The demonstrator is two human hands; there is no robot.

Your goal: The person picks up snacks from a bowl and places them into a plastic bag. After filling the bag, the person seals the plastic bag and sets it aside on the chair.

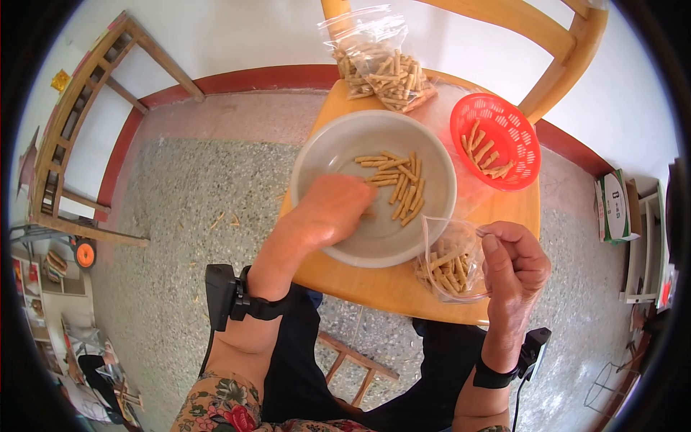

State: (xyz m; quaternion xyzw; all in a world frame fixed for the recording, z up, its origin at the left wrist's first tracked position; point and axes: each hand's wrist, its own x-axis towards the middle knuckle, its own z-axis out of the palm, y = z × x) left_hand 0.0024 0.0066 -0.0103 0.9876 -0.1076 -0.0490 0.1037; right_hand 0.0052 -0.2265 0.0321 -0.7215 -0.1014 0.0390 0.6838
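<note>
My left hand [335, 209] reaches into a grey plastic bowl [322, 147], its fingers curled downward; whatever they hold is hidden under the hand. Beside those fingers lie several short tan sticks [409, 189], which look like crunchy snack sticks. At the bowl's front right, my right hand [515, 263] pinches the edge of a clear zip bag [450, 268] between thumb and fingers. The bag's mouth is spread toward the bowl, and tan sticks fill its lower part. It rests on the wooden chair seat [338, 277].
Behind the bowl stand filled clear bags [385, 72] of sticks. A red perforated basket [529, 133] at the right holds a few more. The chair's backrest [568, 43] rises at the back. Broken bits [217, 219] lie on the speckled floor. A wooden frame [79, 108] stands far left.
</note>
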